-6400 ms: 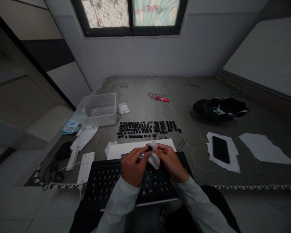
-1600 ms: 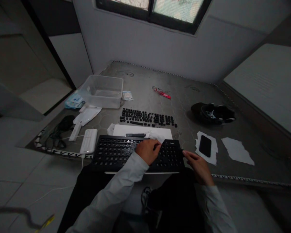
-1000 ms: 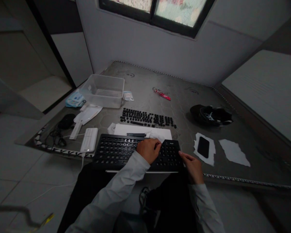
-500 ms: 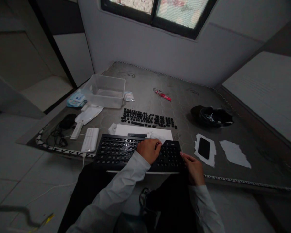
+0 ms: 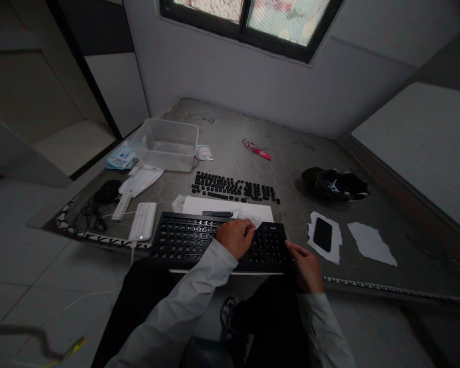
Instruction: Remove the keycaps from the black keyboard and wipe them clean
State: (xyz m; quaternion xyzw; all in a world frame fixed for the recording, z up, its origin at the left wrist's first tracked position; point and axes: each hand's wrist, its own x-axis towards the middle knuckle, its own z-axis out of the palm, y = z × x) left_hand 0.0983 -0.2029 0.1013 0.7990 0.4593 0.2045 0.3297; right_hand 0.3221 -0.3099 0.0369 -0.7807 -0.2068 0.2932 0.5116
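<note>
Both hands had come apart since the earliest view, where they met over a crumpled tissue (image 5: pixel 247 215): the left hand (image 5: pixel 235 239) now lay over the keyboard (image 5: pixel 184 239), right of its middle, and the right hand (image 5: pixel 305 263) was out at its right end. Fingers of the left hand were curled in toward the thumb; whether they pinched anything small could not be told. Thumb and fingers of the right hand were drawn close together at the keyboard's side, perhaps to steady it, though whether they gripped the edge or something tiny was unclear. The keyboard sat along the near edge of the counter (image 5: pixel 226 133), above the lap, which likely put all of it within reach of both forearms. Much of it showed bare sockets, and the loose keys (image 5: pixel 233 186) lay in rows behind it, laid out much like a keyboard, presumably so each one's place stayed plain. Between the two lay a white sheet (image 5: pixel 195 204) bearing a black stick (image 5: pixel 217 214), with the tissue just beyond the left hand, handy for the fingers. Off to the right, a phone (image 5: pixel 322 235) rested on torn paper (image 5: pixel 335 253), maybe to keep it off the cover, while a clear box (image 5: pixel 168 162) stood well behind on the left.
</note>
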